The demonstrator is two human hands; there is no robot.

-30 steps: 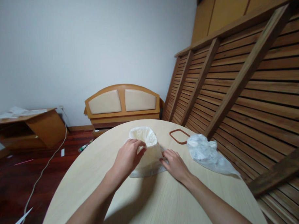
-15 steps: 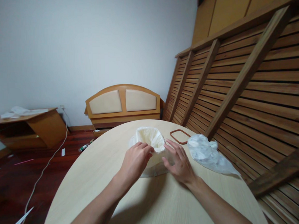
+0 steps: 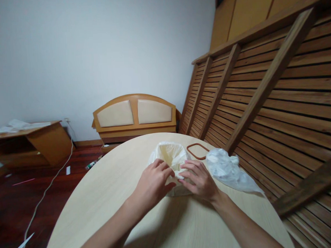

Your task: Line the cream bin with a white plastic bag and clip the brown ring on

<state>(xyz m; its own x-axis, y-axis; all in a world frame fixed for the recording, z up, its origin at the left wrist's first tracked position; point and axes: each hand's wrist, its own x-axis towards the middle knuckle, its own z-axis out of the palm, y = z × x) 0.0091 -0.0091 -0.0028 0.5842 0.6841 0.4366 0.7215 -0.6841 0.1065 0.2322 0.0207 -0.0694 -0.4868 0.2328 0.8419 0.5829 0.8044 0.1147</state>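
A small bin point(image 3: 181, 190) stands on the round table, lined with a thin white plastic bag point(image 3: 170, 151) that folds over its rim. Both hands work at the near side of this rim. My left hand point(image 3: 156, 178) has its thumb and fingers closed on the edge of the bag. From the other side, my right hand point(image 3: 198, 178) pinches the same edge, its fingertips close to the left ones. Much of the bin's front is hidden behind the hands. Right of the bin lies a brown rounded-square ring point(image 3: 201, 158), with a crumpled pack of plastic bags point(image 3: 223, 164) beside it.
The pale round table point(image 3: 103, 198) fills the foreground. Tall wooden slats point(image 3: 262, 109) lean along its right side. Behind it stands a headboard point(image 3: 135, 130). A low cabinet point(image 3: 52, 142) is at the left, and a white cable point(image 3: 45, 195) runs over the dark red floor.
My right hand has moved left and closed on the bag's edge, near my left hand. The bin and bag have shifted slightly right in view.
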